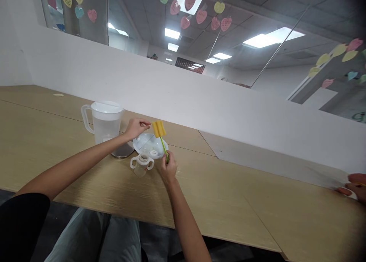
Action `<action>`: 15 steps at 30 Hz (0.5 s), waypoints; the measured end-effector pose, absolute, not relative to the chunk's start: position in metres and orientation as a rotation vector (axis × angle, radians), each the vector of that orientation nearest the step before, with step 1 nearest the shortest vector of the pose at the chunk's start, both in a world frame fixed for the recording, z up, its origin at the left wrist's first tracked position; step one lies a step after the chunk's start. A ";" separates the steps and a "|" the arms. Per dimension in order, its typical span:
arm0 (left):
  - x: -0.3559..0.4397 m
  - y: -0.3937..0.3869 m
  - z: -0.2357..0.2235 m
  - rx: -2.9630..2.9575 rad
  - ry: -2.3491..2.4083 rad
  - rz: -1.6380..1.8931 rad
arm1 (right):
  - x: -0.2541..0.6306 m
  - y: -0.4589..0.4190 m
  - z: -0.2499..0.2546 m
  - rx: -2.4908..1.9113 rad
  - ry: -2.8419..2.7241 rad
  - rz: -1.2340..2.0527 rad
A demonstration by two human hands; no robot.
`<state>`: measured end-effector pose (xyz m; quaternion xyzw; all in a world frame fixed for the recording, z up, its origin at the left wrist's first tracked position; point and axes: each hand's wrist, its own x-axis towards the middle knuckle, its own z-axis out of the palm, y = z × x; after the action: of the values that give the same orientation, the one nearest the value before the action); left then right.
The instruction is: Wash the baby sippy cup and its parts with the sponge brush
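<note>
Heart-shaped notes (190, 2) dot the glass above a low white wall (171, 98), with ceiling lights showing beyond it. Below runs the wood-toned surface (223, 201), its panels split by thin seams.

The right hand (169, 166) has its fingers closed around the green handle (164, 146) of a brush, whose yellow sponge (159, 128) points up above the far side of the bowl (137, 146). The left hand (137, 128) is raised just beside the sponge, its fingers drawn together in a pinch; whether they touch the sponge or hold something small, I cannot tell.

The bottle (141, 169), clear with two side handles, stands on the surface in front of the bowl, near the right hand, and neither hand is on it. A small white part (153, 154) shows at the bowl's near rim. To the left stands the pitcher (106, 127), lidded and upright, with a metal disc (123, 151) beside its base.

As far as things have come, the brush is in hand but outside the bottle, whose top looks uncovered. Whether the bottle has been scrubbed or rinsed does not show. At the far right, another person's hand (357, 187) is near a red-and-white item (345, 191).
</note>
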<state>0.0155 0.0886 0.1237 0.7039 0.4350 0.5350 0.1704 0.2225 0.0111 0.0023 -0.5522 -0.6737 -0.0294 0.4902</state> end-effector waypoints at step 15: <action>-0.049 0.084 0.104 2.114 1.890 0.759 | 0.226 0.022 0.002 -1.370 -1.528 -0.285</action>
<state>-0.0490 0.0838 0.1044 0.7163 0.6405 0.2571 0.1028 0.2260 0.0216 0.0020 -0.5687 -0.6347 -0.1183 0.5097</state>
